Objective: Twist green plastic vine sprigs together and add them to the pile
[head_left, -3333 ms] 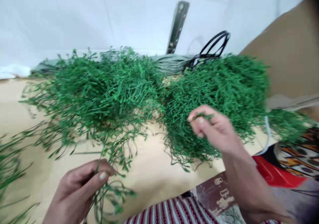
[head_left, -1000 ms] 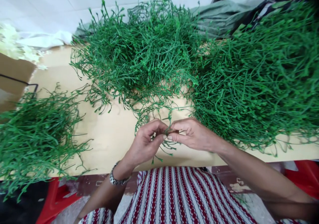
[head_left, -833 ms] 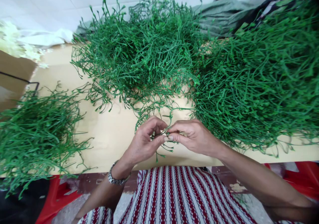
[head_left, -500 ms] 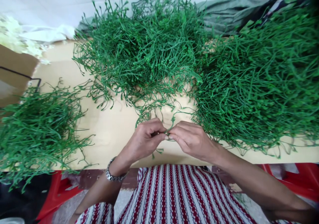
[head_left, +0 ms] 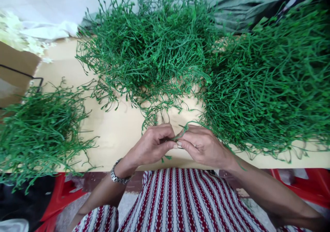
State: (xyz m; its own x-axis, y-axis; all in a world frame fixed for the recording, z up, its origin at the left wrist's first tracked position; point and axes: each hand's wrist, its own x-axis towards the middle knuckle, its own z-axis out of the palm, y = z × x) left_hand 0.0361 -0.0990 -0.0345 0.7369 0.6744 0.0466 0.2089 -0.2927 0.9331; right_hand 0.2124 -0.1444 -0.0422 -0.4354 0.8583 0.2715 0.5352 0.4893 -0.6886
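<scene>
My left hand [head_left: 156, 144] and my right hand [head_left: 203, 145] meet over the table's front part, thumbs almost touching. Both pinch a thin green plant stem [head_left: 183, 131], whose upper part curls over the right fingers. A small green tip [head_left: 167, 158] pokes out below the left hand. Fingers hide the exact spot where the stem is gripped. Just beyond the hands, loose stems [head_left: 152, 116] trail from a tangled pile of green stems [head_left: 154, 49] with small budlike ends.
A larger green heap [head_left: 273, 84] covers the table's right side, and a smaller one [head_left: 46, 132] overhangs the front edge at left. A cardboard box [head_left: 18, 66], pale flowers [head_left: 15, 32] and grey-green cloth [head_left: 239, 10] lie around the table [head_left: 118, 128]. Red stools [head_left: 60, 197] stand below.
The stem's upper part has swung from upright toward the right, over my right fingers. Both hands have shifted slightly right and keep their pinch.
</scene>
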